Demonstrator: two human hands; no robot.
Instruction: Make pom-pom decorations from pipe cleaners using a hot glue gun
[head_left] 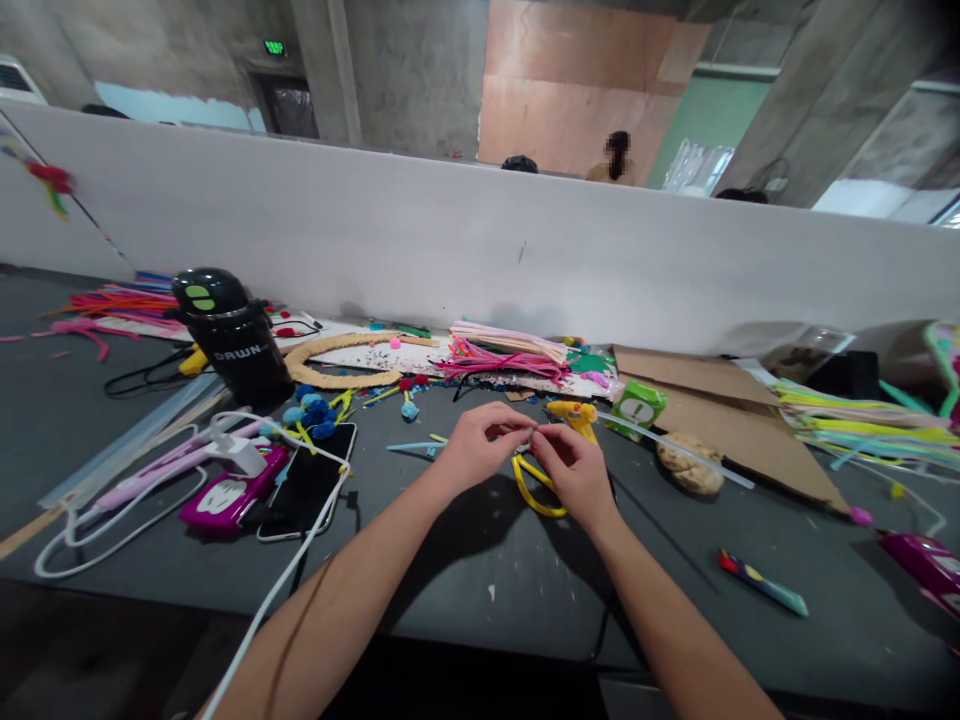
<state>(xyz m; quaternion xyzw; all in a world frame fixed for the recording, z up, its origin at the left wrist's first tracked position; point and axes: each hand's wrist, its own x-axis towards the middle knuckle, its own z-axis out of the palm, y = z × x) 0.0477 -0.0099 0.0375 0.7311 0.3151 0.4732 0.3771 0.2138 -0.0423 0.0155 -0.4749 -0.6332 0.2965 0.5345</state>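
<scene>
My left hand (486, 443) and my right hand (571, 465) meet fingertip to fingertip over the middle of the grey table. Both are closed in a pinch around something too small to make out. Just below the right hand lie yellow-handled scissors (534, 492), partly covered by that hand. Behind it rests a yellow glue gun (574, 412) with a clear glue stick (675, 450) reaching out to the right. A light blue pipe cleaner (411, 447) lies left of my left hand.
A black bottle (238, 350) stands at the left, near a phone (311, 490), a purple power bank (232, 495) and a looping white cable. Pipe cleaner bundles (510, 355) lie along the white partition (375, 220). Cardboard (750, 430) and a pen-like tool (763, 582) are at right.
</scene>
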